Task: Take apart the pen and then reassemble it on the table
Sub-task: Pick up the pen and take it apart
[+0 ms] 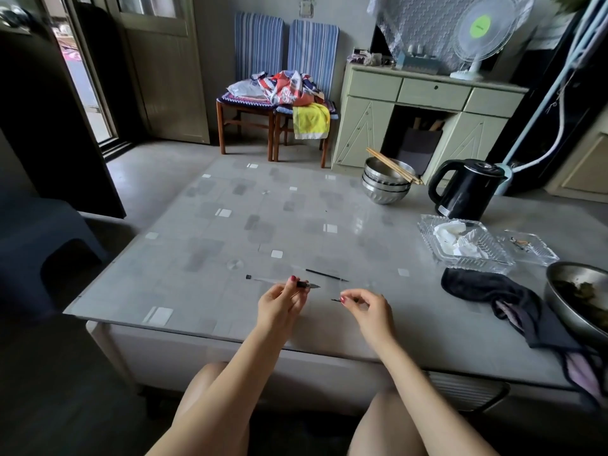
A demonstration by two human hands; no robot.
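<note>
Pen apart, parts laid out on the table [204,232].
Left hand [279,302] pinches barrel [307,285] steady; right hand [365,306] nips a tiny part [336,300], prob. the spring, w/ refill [325,275] parked nearby.

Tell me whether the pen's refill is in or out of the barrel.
Out. The refill lies alone on the table, beyond both hands, while the left hand holds the barrel.

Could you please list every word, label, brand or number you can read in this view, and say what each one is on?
No text here can be read.
Fan: dark print on its green centre disc, too blurred to read.
Kettle: a small pale label near the base, too small to read.
Patterned cloth on the chairs: possible lettering, not legible.
Pen barrel and refill: no marking visible.
</note>
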